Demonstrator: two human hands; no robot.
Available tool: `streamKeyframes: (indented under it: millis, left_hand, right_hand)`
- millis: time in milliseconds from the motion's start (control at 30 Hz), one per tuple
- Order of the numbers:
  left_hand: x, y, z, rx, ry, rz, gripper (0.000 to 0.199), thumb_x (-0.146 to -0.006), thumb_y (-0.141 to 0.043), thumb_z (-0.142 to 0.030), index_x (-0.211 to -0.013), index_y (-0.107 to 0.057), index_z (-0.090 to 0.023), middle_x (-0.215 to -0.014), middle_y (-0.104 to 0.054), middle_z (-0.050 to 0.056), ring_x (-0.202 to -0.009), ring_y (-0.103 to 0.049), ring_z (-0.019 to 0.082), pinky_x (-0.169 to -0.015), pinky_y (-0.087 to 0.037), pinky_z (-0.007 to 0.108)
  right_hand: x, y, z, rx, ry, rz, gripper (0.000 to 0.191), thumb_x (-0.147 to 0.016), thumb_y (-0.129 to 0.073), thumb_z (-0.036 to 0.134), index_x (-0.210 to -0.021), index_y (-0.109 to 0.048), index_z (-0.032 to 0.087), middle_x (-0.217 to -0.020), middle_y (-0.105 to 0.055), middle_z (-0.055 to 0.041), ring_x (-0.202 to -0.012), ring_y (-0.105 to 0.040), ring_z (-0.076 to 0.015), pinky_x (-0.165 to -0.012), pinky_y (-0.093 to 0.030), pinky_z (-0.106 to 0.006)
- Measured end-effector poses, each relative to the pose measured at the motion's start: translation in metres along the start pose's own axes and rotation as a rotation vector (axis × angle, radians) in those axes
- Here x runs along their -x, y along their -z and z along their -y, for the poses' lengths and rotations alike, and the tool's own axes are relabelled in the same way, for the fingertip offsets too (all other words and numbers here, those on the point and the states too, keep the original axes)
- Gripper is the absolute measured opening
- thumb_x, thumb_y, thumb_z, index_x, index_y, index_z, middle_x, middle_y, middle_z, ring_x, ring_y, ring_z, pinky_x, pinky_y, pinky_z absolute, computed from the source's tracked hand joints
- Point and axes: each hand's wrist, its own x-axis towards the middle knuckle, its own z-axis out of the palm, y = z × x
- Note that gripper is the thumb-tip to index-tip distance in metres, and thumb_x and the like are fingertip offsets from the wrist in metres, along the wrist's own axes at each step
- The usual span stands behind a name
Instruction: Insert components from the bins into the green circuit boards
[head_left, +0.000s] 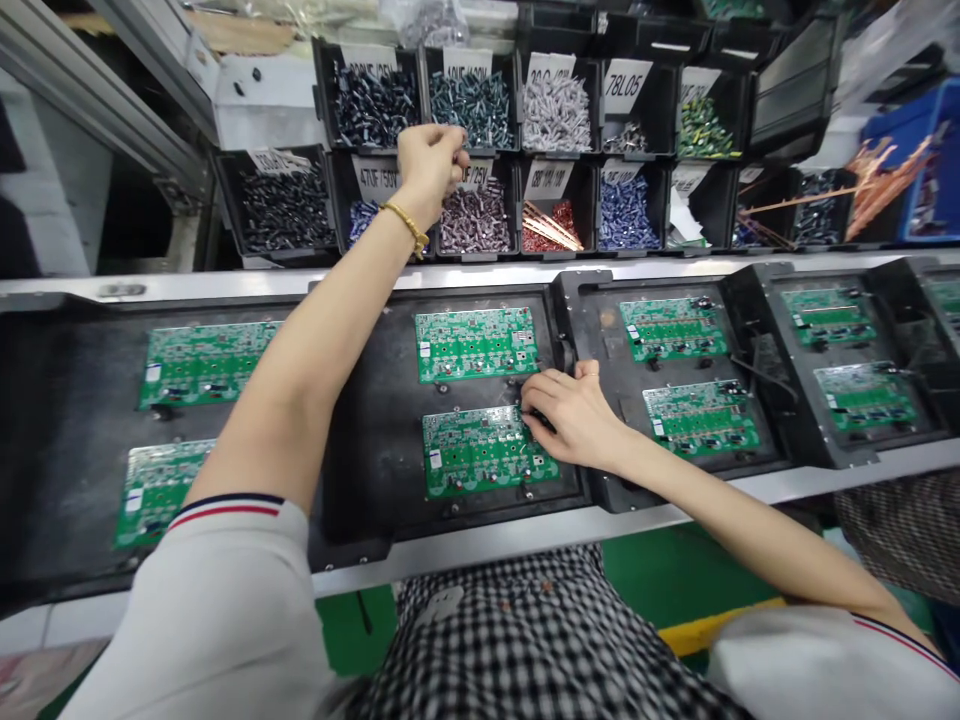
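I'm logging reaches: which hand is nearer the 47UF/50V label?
Left. The left hand appears just to the right of the label; the right hand is farther away, at one end of a circuit board.

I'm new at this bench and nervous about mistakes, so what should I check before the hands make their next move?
1. Left hand holding a part: cannot tell; the fingers are drawn together, but no part shows clearly.
2. Right hand by the lower board: ok, at its upper right corner.
3. Lower board within the black tray: ok.
4. Upper board apart from the lower one: ok, a gap shows.
5. "UF/25V" label fully readable: not ok, partly hidden by the left hand.
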Motion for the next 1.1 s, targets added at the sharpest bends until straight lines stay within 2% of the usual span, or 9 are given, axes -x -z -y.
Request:
streamKeyframes:
  millis: [100, 200, 400, 533, 633, 767, 867, 933, 1100]
  left_hand:
    - [0.015, -0.007, -0.006, 0.101, -0.042, 0.139, 0.034, -0.099, -0.033, -0.015, -0.069, -0.048, -0.017, -0.064, -0.047, -0.002, -0.066, -0.028, 0.008, -0.054, -0.017, 0.023]
    - [0.049, -0.009, 0.004, 0.158, 0.064, 0.214, 0.037, -0.100, -0.027, -0.016, -0.070, -0.047, -0.012, -0.063, -0.046, -0.001, -0.057, -0.029, 0.004, -0.053, -0.015, 0.018]
    - [0.161, 0.006, 0.061, 0.040, 0.394, 0.317, 0.028, -0.093, -0.045, -0.013, -0.069, -0.057, -0.007, -0.067, -0.054, 0.004, -0.045, -0.035, 0.002, -0.041, -0.018, 0.016]
    - [0.209, 0.022, 0.089, 0.025, 0.585, 0.332, 0.026, -0.092, -0.050, -0.019, -0.073, -0.062, -0.005, -0.067, -0.055, 0.004, -0.046, -0.038, 0.002, -0.042, -0.024, 0.014]
    - [0.223, 0.027, 0.100, 0.057, 0.610, 0.321, 0.026, -0.090, -0.053, -0.023, -0.073, -0.063, -0.006, -0.067, -0.056, 0.004, -0.048, -0.041, 0.003, -0.045, -0.027, 0.014]
    - [0.231, 0.023, 0.105, 0.039, 0.505, 0.331, 0.027, -0.088, -0.056, -0.025, -0.070, -0.063, -0.007, -0.066, -0.057, 0.003, -0.051, -0.042, 0.004, -0.047, -0.030, 0.016]
    - [0.237, 0.019, 0.105, 0.038, 0.456, 0.359, 0.027, -0.088, -0.056, -0.022, -0.068, -0.064, -0.007, -0.065, -0.058, 0.003, -0.052, -0.042, 0.005, -0.050, -0.031, 0.016]
    - [0.241, 0.018, 0.104, 0.077, 0.502, 0.363, 0.028, -0.090, -0.052, -0.020, -0.070, -0.065, -0.007, -0.068, -0.059, 0.004, -0.055, -0.045, 0.005, -0.053, -0.035, 0.017]
    - [0.241, 0.027, 0.103, 0.025, 0.648, 0.339, 0.019, -0.088, -0.049, -0.006, -0.087, -0.067, -0.007, -0.080, -0.064, 0.007, -0.062, -0.053, 0.007, -0.061, -0.040, 0.020]
  right_hand:
    - [0.005, 0.001, -0.008, 0.012, -0.012, -0.004, 0.013, -0.082, -0.045, 0.021, -0.077, -0.056, 0.015, -0.088, -0.065, -0.0040, -0.084, -0.052, -0.0190, -0.069, -0.016, -0.034]
    - [0.011, 0.003, -0.016, 0.018, 0.000, 0.002, 0.012, -0.081, -0.046, 0.020, -0.077, -0.056, 0.015, -0.087, -0.065, -0.0029, -0.083, -0.053, -0.0184, -0.069, -0.016, -0.034]
    - [0.017, 0.003, -0.020, 0.116, 0.035, 0.011, 0.016, -0.084, -0.045, 0.021, -0.078, -0.057, 0.014, -0.090, -0.065, -0.0058, -0.084, -0.053, -0.0199, -0.069, -0.017, -0.035]
    - [0.017, 0.008, -0.017, 0.065, 0.010, 0.020, 0.019, -0.087, -0.048, 0.025, -0.080, -0.060, 0.013, -0.088, -0.066, -0.0067, -0.084, -0.057, -0.0208, -0.071, -0.018, -0.035]
    - [0.015, 0.018, -0.015, -0.178, -0.081, -0.041, 0.018, -0.089, -0.049, 0.028, -0.086, -0.062, 0.015, -0.088, -0.068, -0.0032, -0.079, -0.060, -0.0168, -0.072, -0.020, -0.034]
    - [0.011, 0.029, -0.005, -0.436, -0.138, -0.157, 0.012, -0.086, -0.052, 0.024, -0.087, -0.062, 0.018, -0.086, -0.070, -0.0012, -0.080, -0.062, -0.0156, -0.073, -0.025, -0.030]
    - [0.012, 0.033, 0.003, -0.402, -0.140, -0.196, 0.010, -0.083, -0.053, 0.023, -0.084, -0.061, 0.018, -0.084, -0.070, -0.0016, -0.078, -0.062, -0.0164, -0.075, -0.025, -0.031]
    - [0.015, 0.035, 0.003, -0.335, -0.142, -0.187, 0.010, -0.083, -0.051, 0.021, -0.083, -0.060, 0.018, -0.084, -0.069, -0.0019, -0.076, -0.061, -0.0160, -0.075, -0.023, -0.032]
    - [0.027, 0.032, -0.010, -0.136, -0.150, 0.013, 0.012, -0.082, -0.046, 0.015, -0.083, -0.058, 0.016, -0.088, -0.066, -0.0036, -0.073, -0.056, -0.0162, -0.069, -0.017, -0.032]
